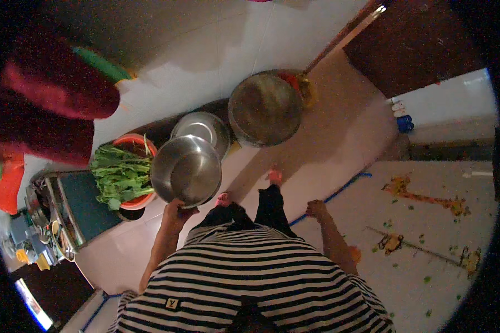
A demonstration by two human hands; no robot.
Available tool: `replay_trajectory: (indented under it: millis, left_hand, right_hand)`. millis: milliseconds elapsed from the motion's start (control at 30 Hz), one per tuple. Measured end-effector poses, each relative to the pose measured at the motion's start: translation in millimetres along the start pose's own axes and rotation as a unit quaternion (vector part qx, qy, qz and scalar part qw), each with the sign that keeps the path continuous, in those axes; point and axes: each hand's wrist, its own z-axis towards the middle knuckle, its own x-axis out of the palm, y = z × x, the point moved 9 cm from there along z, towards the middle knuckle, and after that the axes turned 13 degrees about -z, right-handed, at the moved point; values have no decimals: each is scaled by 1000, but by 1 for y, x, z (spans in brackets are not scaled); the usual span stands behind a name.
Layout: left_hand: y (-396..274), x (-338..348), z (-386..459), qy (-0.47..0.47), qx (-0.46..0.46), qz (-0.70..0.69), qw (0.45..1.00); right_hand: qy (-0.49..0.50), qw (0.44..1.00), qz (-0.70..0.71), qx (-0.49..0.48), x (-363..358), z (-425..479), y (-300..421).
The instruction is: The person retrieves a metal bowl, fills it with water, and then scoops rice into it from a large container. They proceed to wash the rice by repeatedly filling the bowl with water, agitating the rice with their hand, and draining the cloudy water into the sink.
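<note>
My left hand [180, 209] grips the near rim of a steel bowl [196, 175], which looks empty inside. The bowl overlaps a second round steel vessel or lid [208, 127] behind it. Just left of the bowl, leafy greens [121, 175] lie across an orange-red basin [139, 143]. My right hand [317, 208] hangs beside a blue cord or strip along the wall, its fingers curled; whether it touches the cord is unclear. Farther ahead stands a large round metal pot [264, 110], its inside dim.
At the left are a dark green-topped stand [83, 208] and a rack of utensils [37, 233]. Dark red cloth [62, 91] hangs at upper left. A blue cord [346, 185] runs along the right wall [425, 233], which bears giraffe decorations. A brown door [425, 45] is at upper right.
</note>
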Motion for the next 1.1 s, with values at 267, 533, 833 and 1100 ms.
replay_trajectory:
  millis: [267, 533, 833, 1100]
  left_hand:
    - [65, 16, -23, -109, 108, -22, 988]
    - [171, 93, -59, -280, 35, -354, 892]
    - [205, 160, -40, -284, -26, -384, 878]
    - [202, 168, -29, -276, -2, -370, 887]
  right_hand:
    - [16, 946, -319, 61, -148, 239, 43]
    - [-42, 976, -198, 81, -156, 412, 145]
    - [72, 976, -176, 109, -141, 462, 195]
    - [199, 976, 77, 52, -147, 482, 168]
